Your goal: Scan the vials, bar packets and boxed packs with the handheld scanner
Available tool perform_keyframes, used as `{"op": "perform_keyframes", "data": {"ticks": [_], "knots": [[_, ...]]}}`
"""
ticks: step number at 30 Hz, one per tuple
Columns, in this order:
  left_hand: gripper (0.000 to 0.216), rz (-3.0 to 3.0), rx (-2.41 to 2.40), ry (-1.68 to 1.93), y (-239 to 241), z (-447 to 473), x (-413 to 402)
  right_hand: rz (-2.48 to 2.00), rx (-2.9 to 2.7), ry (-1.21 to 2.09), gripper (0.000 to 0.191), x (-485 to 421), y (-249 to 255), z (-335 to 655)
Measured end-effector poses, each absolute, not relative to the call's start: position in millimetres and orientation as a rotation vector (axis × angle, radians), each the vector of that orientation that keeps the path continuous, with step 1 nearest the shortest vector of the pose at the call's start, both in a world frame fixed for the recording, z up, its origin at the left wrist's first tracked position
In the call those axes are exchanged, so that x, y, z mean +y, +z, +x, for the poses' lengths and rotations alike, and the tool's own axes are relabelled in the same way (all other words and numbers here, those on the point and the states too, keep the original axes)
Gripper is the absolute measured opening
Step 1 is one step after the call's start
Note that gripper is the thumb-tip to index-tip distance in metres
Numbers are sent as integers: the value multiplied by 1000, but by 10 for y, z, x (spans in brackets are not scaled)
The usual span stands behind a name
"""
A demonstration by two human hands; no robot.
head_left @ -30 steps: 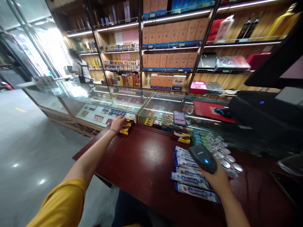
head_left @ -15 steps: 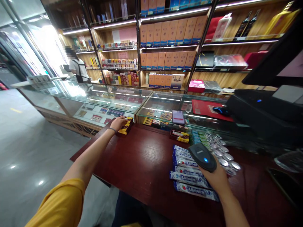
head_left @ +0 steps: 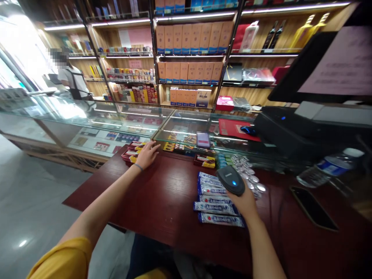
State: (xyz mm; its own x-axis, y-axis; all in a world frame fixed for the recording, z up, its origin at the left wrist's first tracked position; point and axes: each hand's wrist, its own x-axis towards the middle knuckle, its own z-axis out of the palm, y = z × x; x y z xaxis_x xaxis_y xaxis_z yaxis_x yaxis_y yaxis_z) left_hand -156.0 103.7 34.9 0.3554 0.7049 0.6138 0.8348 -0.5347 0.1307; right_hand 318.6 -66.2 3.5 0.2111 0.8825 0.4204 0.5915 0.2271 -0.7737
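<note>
My left hand (head_left: pixel 147 154), with a band on the wrist, is at the table's far left part, fingers stretched out and apart. Just left of it lies a stack of yellow-and-dark-red snack packs (head_left: pixel 130 155); whether the palm touches it I cannot tell. My right hand (head_left: pixel 243 199) is wrapped round a black barcode scanner (head_left: pixel 231 180) with a lit blue light. Under and beside the scanner lies a row of blue-and-white wrapped sticks (head_left: pixel 216 208). A smaller pile of yellow-and-dark packs (head_left: pixel 205 161) sits near the glass. Silver-lidded small containers (head_left: pixel 251 179) stand behind my right hand.
A glass display counter (head_left: pixel 164 130) runs along the table's far edge. To the right are a phone (head_left: pixel 314 207), a water bottle (head_left: pixel 329 168) and a monitor (head_left: pixel 334 66). A computer mouse (head_left: pixel 248 130) rests on a red mat. Another person (head_left: pixel 74 79) stands behind the counter at left.
My left hand has come off the yellow-and-dark packs and moved to their right, fingers spreading. The view has turned right, bringing the bottle and phone further in. My right hand still holds the scanner.
</note>
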Motion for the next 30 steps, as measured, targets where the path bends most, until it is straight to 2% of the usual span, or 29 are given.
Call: {"op": "perform_keyframes", "data": {"ticks": [3,17,21,26,30], "knots": [[40,-2479,-1329,-999,283,-1102,957,-1472,-1442,342,63,-668,67,3186],[43,-2958,-1189,-1158,-41,812,783,-1445,-1378,407,58,-693,188,3212],[45,-2998,-1216,-1123,-96,1087,832,-1415,-1378,404,56,-683,197,3211],[58,-2938,-1313,-886,-133,1212,853,-1437,-1393,388,54,-675,184,3211],[50,-2913,-1319,-888,-102,1221,834,-1451,-1398,389,55,-676,169,3210]]}}
